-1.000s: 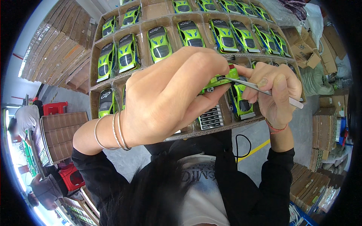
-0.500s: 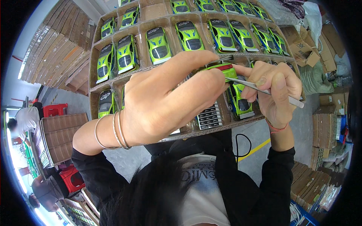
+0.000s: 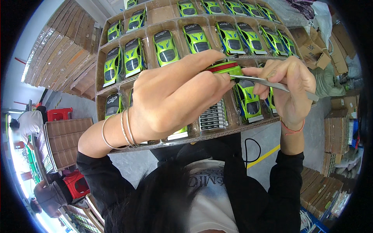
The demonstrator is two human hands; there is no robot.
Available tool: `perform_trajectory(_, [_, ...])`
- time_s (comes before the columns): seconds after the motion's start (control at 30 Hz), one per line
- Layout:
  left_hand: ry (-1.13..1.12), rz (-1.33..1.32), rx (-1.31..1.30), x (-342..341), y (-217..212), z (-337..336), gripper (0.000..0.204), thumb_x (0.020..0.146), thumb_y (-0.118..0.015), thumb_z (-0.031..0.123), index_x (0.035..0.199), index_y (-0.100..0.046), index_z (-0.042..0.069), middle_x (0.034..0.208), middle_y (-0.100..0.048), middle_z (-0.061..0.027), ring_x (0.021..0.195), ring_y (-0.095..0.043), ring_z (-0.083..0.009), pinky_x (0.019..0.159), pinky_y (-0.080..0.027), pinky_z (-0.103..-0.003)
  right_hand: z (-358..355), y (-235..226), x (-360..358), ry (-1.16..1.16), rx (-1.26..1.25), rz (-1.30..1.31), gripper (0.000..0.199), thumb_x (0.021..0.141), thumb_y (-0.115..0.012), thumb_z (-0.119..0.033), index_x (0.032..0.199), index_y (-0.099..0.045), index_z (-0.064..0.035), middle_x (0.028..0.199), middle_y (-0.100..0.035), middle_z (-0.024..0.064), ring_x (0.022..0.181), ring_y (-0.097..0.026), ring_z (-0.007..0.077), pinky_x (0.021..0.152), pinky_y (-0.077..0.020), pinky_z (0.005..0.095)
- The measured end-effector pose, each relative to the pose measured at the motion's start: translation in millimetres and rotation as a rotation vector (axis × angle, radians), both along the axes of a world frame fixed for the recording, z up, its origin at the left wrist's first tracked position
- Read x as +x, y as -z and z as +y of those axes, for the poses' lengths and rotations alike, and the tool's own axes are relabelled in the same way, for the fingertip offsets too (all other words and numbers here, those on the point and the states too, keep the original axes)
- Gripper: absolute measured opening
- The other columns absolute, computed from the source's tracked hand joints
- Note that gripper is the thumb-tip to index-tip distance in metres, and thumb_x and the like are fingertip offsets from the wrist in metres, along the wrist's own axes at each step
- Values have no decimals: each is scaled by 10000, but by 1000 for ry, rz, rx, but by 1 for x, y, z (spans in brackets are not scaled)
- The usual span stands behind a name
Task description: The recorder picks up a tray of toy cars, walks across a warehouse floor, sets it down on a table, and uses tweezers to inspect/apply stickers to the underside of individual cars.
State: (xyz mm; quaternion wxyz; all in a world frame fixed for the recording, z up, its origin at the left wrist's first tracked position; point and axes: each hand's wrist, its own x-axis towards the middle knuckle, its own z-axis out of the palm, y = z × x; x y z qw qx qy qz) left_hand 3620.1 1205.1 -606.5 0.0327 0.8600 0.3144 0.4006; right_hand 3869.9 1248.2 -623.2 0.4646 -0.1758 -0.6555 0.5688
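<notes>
My left hand [image 3: 175, 89] is closed around a green toy car [image 3: 229, 70], whose end with a red strip and dark spoiler points toward my right hand. Metal tweezers [image 3: 268, 82] are pinched in my right hand [image 3: 289, 87]; their tip touches or nearly touches the lower edge of that car end. Both hands are above a divided cardboard tray [image 3: 155, 144] holding several more green toy cars [image 3: 166, 48] with dark windows and blue markings. A sheet of small black-and-white labels [image 3: 213, 117] lies in the tray below my left hand, partly hidden by it.
Stacked flat cardboard [image 3: 64, 42] stands at the left, near a red stool [image 3: 75, 183] and people at a bench. Open cartons [image 3: 314, 50] and more cardboard stacks [image 3: 336, 134] line the right. A black cable [image 3: 252, 149] loops across the floor beside a yellow line.
The held car has turned slightly, with its red strip now more level. My right hand and the tweezers have shifted a little to the right. The tray sits slightly lower in view.
</notes>
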Motion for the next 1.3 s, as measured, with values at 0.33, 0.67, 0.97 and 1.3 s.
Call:
perform_trajectory(0.33, [-64,-33,-51,2,4,-4,368,733,-838,13,961,-549,-5,1036,-697,-220,915,-720,-252,727,-582,-301,-1,-3,-2,14,78,-58,413,1051,-417,-261,887,-596,73,872,-674,257,743,-672,229,653,-548,296])
perform_trajectory(0.67, [-86,-37,-50,1,1,-6,392,721,-847,10,973,-547,-17,1010,-707,-203,911,-722,-249,728,-577,-286,-2,-4,-7,19,62,-49,403,1051,-419,-259,878,-591,62,819,-667,199,728,-666,210,665,-544,292])
perform_trajectory(0.97, [-63,-73,-41,0,3,-4,368,716,-847,7,958,-573,-31,948,-711,-179,927,-722,-263,725,-584,-297,2,-2,-10,2,158,-46,379,1050,-410,-238,866,-581,45,783,-654,171,663,-626,175,861,-561,404])
perform_trajectory(1.3, [-59,-66,-31,-2,5,-4,398,714,-846,4,968,-541,-8,995,-704,-219,900,-723,-254,726,-587,-301,4,-3,-12,-21,103,-17,356,1052,-395,-214,863,-563,37,769,-646,170,645,-607,166,916,-543,473])
